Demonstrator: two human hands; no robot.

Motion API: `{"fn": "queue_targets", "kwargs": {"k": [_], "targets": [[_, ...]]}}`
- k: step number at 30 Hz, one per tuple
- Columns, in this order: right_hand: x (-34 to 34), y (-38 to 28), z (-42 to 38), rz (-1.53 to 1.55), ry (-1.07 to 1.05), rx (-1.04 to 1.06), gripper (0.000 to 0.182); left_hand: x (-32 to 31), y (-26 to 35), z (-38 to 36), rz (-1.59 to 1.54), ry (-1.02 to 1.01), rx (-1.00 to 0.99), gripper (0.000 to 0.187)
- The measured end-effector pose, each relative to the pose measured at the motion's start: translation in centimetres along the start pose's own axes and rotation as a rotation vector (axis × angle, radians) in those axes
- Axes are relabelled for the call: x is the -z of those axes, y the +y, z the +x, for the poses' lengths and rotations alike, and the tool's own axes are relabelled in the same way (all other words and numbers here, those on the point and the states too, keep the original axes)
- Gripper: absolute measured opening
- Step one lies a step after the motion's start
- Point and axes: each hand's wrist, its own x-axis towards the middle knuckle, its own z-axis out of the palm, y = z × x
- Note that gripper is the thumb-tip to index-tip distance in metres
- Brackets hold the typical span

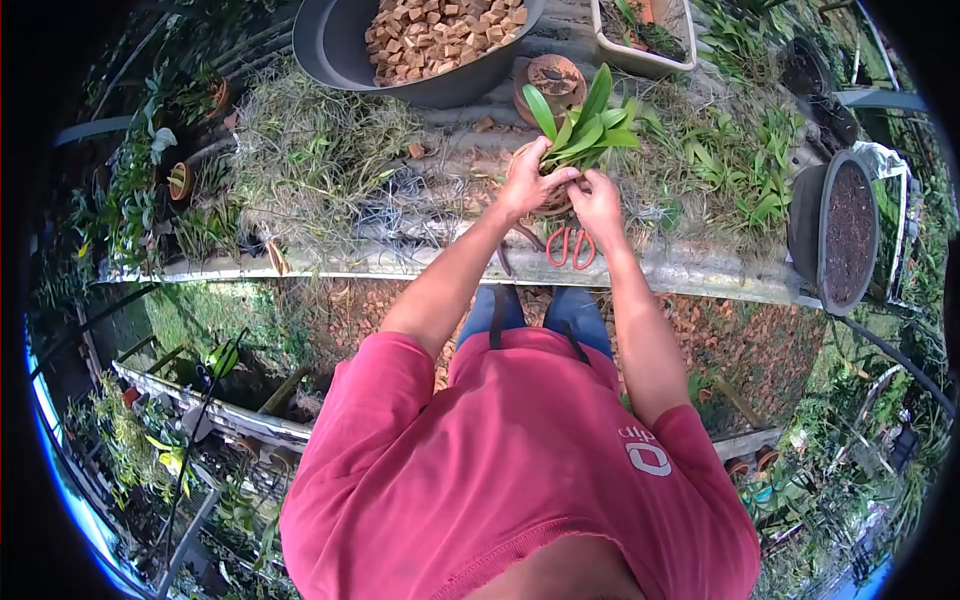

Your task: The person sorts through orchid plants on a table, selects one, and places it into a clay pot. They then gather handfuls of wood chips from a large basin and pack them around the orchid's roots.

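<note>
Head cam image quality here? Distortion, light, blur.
Head view: strong fisheye, black corners, surroundings curving toward the rim. Head view: bright daylight, leafy plant well lit, blue-white glare along the lower-left rim. Head view: left hand, right hand and red-handled scissors show no obvious motion blur; outer foliage looks soft, fingertip contact too small to resolve.

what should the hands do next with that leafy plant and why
Perhaps steady the leafy plant with the left hand and settle its base in the clay pot with the right hand: both hands come together near the base, and the pot sits right beneath them. Whether the base is already inside is hidden.
</note>
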Motion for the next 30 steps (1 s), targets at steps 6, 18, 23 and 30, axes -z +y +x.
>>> {"fn": "queue_targets", "kwargs": {"k": [6,18,23,30], "targets": [[-2.6,4.8,0.6,0.304,0.013,0.010,0.038,-0.2,-5.1,-0.5,0.275,-0.150,0.026,0.065],[-2.5,4.4,-0.3,-0.551,0.141,0.264,0.020,5.0,-5.4,-2.0,1.016,-0.473,-0.005,0.044],[-3.8,5.6,-0.7,-0.754,0.394,0.375,0.010,5.5,-4.9,-2.2,0.622,-0.314,-0.005,0.035],[-4.7,4.4,-0.6,-0.765,0.243,0.105,0.021,0.4,-8.7,-1.2,0.770,-0.278,0.053,0.022]]}}
